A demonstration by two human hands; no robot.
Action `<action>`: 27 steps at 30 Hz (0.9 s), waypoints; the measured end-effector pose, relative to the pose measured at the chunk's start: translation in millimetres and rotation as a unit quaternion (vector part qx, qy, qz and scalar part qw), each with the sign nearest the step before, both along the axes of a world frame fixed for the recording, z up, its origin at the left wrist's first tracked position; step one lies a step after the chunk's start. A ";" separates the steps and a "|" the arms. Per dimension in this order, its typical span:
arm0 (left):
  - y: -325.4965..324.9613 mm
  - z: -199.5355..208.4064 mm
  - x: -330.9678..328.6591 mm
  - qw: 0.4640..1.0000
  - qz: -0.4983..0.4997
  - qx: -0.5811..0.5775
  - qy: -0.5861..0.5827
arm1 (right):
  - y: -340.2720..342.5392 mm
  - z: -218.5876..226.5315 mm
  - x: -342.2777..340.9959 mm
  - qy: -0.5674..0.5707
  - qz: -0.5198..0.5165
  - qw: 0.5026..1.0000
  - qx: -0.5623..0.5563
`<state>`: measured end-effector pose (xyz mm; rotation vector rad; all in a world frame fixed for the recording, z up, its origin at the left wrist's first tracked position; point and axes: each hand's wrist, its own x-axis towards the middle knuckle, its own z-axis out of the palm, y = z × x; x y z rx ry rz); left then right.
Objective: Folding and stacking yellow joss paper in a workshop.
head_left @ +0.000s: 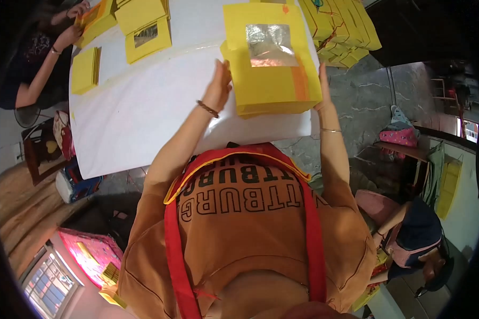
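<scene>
A stack of yellow paper bags (239, 85), the top one with a clear plastic window and an orange strip, lies at the front right of the white-covered table. My left hand (218, 87) is at its left side, fingers stretched out and pointing away from me. Along the right side lies my right hand (323, 93), its fingers straight and partly hidden by the stack's edge. Both hands are open, with the stack between them. The lower bags stick out slightly at the left and front.
More yellow bags (346, 29) are piled at the far right, some with cords. Smaller yellow stacks (85, 69) lie at the table's left, near another person's hands (69, 34). The white table (138, 127) ends just before my body. Another person (415, 234) is at the lower right.
</scene>
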<state>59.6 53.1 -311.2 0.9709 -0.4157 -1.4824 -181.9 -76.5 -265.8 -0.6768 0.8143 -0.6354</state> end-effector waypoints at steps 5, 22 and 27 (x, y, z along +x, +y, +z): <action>-0.6 4.8 -45.1 0.989 0.077 0.055 -0.116 | 30.5 13.2 16.9 0.035 -0.017 0.999 0.012; -6.6 121.4 -24.2 0.988 0.068 -0.119 -0.069 | -14.5 37.9 19.8 -0.644 0.081 0.723 0.235; -7.7 112.6 -44.2 0.979 0.127 -0.045 -0.152 | -1.6 61.8 32.4 -0.173 0.077 0.968 -0.165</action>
